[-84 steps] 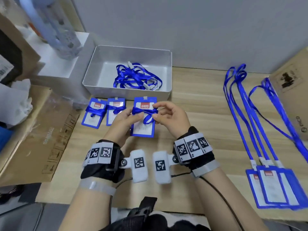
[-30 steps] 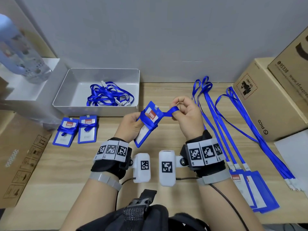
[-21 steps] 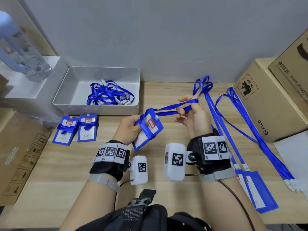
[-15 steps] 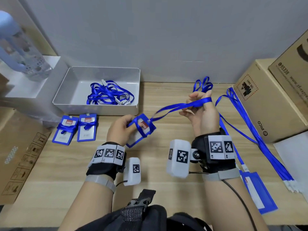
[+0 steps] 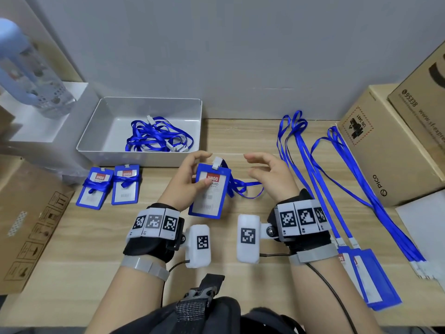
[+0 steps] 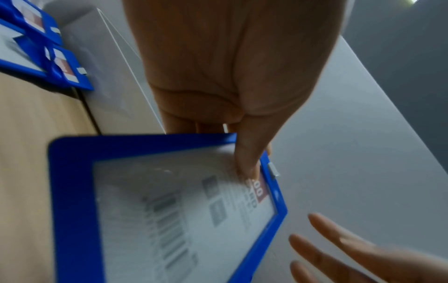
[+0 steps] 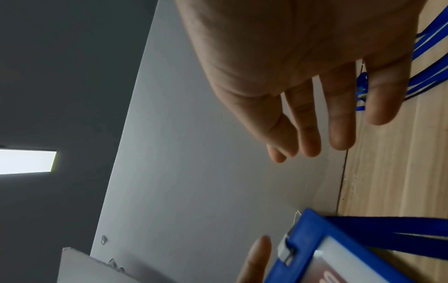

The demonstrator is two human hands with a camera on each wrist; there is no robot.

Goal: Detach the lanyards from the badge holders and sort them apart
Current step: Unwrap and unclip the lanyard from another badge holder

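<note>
Badge holder is up off the desk, pinched in the left hand, thumb on the clear front and fingers behind. Its lanyard trails off the clip end and flops in a loose loop on the desk, in the gap between the two hands.

Around that, biggest first: the cardboard boxes sit well out past the right hand; the white bin is just beyond the left hand's fingertips with a tangle of loose lanyards in it. The laid-out lanyards, some with holders on their near ends, run right alongside the right hand. Two wrapped holders lie outboard of the left hand.

What I'd worry about: the white clip at the top looks small and stiff, so if the pinch sits too low the holder could twist or pop out when the clip gets squeezed. The loose strap could also snag under the holder or drag into the neighbouring laid-out ones.

Right hand is wide open, fingers spread and relaxed, holding nothing, hovering just beside the clip end. Left hand is closed lightly on the holder.
</note>
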